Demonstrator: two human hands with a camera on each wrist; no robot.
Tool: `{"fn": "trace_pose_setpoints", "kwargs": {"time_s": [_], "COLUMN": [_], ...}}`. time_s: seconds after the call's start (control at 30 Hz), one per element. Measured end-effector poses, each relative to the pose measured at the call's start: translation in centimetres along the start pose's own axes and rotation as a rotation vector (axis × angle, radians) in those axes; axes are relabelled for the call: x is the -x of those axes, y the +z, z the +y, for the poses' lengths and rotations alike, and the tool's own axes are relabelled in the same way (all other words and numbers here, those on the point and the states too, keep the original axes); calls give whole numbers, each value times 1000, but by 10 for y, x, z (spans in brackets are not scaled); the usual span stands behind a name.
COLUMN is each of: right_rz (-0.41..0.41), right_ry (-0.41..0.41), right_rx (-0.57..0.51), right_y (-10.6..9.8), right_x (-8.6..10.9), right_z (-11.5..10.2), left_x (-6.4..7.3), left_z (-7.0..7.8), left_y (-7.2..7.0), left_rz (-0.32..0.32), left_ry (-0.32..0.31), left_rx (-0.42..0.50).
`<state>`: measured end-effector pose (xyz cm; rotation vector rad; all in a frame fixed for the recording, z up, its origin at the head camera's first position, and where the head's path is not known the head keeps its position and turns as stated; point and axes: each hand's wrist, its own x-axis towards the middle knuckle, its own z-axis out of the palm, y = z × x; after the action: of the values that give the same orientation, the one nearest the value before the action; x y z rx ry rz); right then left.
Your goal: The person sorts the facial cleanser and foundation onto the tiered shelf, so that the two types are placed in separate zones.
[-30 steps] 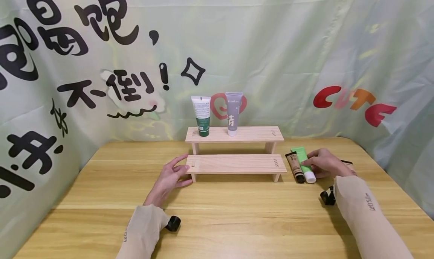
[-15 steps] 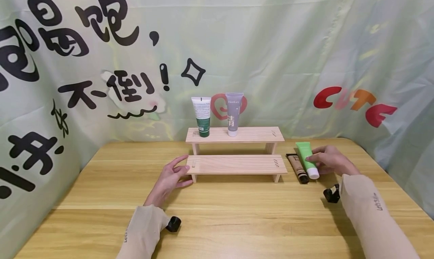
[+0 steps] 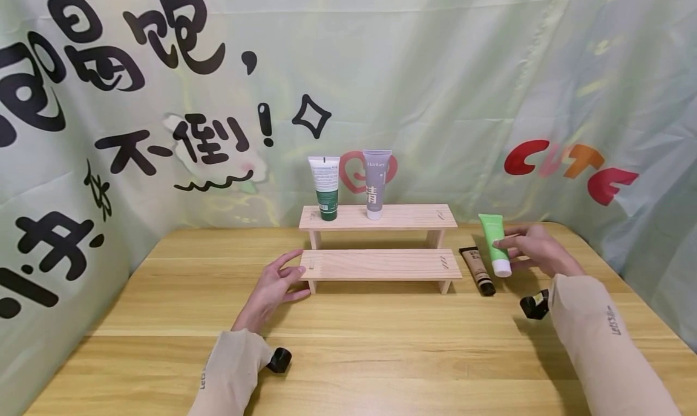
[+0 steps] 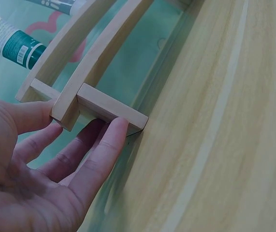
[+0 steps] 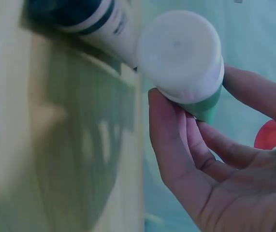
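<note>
My right hand (image 3: 539,250) pinches a light green squeeze tube (image 3: 493,240) with a white cap, thumb on one side and fingers on the other. The tube is lifted off the table, cap down and slightly tilted; its cap (image 5: 181,50) fills the middle of the right wrist view. Beside it a brown tube (image 3: 477,271) with a black cap lies on the table. My left hand (image 3: 274,283) grips the left end of the two-step wooden stand (image 3: 376,265). In the left wrist view, thumb and fingers are around the lower step's end and leg (image 4: 111,106).
On the upper step stand a white-and-green tube (image 3: 325,189) and a lilac tube (image 3: 376,183), both upright on their caps. The wooden table (image 3: 381,349) reaches back to a printed curtain (image 3: 435,71).
My right hand has raised the green tube off the table, moving it slightly right and away from the brown tube. The left hand keeps its place on the stand.
</note>
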<state>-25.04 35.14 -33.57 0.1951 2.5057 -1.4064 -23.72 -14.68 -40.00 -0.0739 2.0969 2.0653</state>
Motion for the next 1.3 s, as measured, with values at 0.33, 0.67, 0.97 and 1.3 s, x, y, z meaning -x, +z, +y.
{"fn": "trace_pose_setpoints", "kwargs": {"time_s": [0.33,0.67,0.97,1.3], "right_rz": [36,96,121,156], "right_ry": [-58,-107,-137,-146], "right_rx": [-29,-78,-130,-231], "right_y": [3,8,13,20], "right_x": [0,-1,-1,-3], "right_z": [-19,-41,-60,-81], "left_x": [0,0,0,1], "left_z": [-1,-1,-1,-1], "left_y": [0,-1,-1,0], "left_rz": [0,1,-3,-1], "left_ry": [4,0,4,1], "left_rx": [12,2,5,10]}}
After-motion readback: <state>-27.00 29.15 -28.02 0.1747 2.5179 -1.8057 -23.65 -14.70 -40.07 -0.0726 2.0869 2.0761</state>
